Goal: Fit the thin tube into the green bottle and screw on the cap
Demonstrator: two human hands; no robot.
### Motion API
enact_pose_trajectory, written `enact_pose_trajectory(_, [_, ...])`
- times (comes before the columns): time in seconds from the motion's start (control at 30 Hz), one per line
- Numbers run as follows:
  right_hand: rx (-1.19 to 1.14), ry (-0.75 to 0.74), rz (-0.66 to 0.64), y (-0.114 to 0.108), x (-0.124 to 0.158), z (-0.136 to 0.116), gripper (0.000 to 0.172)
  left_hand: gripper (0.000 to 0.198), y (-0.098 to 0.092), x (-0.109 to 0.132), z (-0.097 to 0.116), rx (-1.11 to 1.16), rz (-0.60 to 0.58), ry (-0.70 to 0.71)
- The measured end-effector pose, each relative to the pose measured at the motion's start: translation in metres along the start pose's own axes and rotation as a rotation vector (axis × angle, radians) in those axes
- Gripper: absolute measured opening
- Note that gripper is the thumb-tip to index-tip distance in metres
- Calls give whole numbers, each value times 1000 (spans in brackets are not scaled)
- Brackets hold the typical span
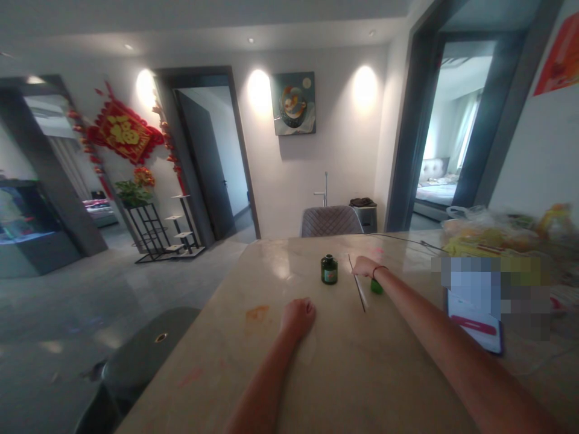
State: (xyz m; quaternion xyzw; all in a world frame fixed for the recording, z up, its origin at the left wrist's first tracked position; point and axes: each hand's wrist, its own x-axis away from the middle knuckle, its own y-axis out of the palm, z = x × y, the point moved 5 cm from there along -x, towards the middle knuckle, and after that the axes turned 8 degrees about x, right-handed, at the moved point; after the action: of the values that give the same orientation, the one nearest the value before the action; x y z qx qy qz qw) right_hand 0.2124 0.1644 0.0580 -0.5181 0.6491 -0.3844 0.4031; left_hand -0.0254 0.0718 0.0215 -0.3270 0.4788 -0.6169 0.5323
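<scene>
A small dark green glass bottle (329, 271) with a pale label stands upright on the table, its neck uncapped. My right hand (366, 266) reaches out just right of the bottle. Its fingers are closed on a thin dark stick (359, 292), which slants across the tabletop. Under my right wrist, partly covered by it, is a small green object (376, 286) that looks like a cap. My left hand (298, 316) rests on the table nearer to me, curled into a fist, with nothing visible in it.
The pale marble-look table (335, 374) carries a lit phone (474, 325) and plastic bags (479, 229) on the right. A dark cable (402, 239) crosses the far edge. A quilted chair (332, 222) stands beyond; a dark green stool (145, 343) is at left.
</scene>
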Motion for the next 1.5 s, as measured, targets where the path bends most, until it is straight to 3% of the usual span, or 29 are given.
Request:
enact_pose_trajectory(0.17, [214,17,-140,19,9,-1,23,27,0,-1,1,-6,3,10])
enact_pose_trajectory(0.4, [365,12,-122,0,10,3,34,27,2,-1,0,-8,26,24])
enact_pose_trajectory(0.57, [325,59,-248,7,6,21,28,27,0,-1,0,-3,11,12])
enact_pose_trajectory(0.73, [199,54,-226,0,-2,22,21,27,0,0,1,5,3,-2])
enact_pose_trajectory(0.9, [-637,1,-56,-24,-18,-8,19,27,1,0,0,2,0,-2])
enact_pose_trajectory(0.97, [-791,-41,41,-29,-23,-23,18,27,1,0,0,6,0,-1])
enact_pose_trajectory(1.13, [-814,-21,269,-17,-27,-51,17,27,2,0,0,9,-6,-4])
enact_pose_trajectory(1.27, [-545,-159,481,-3,-19,-64,22,27,3,-1,0,3,1,7])
enact_pose_trajectory(1.37, [-399,-254,492,9,-13,-67,20,28,5,-1,0,0,5,15])
enact_pose_trajectory(1.5, [-374,-262,479,17,-6,-62,25,28,6,-1,0,-10,10,20])
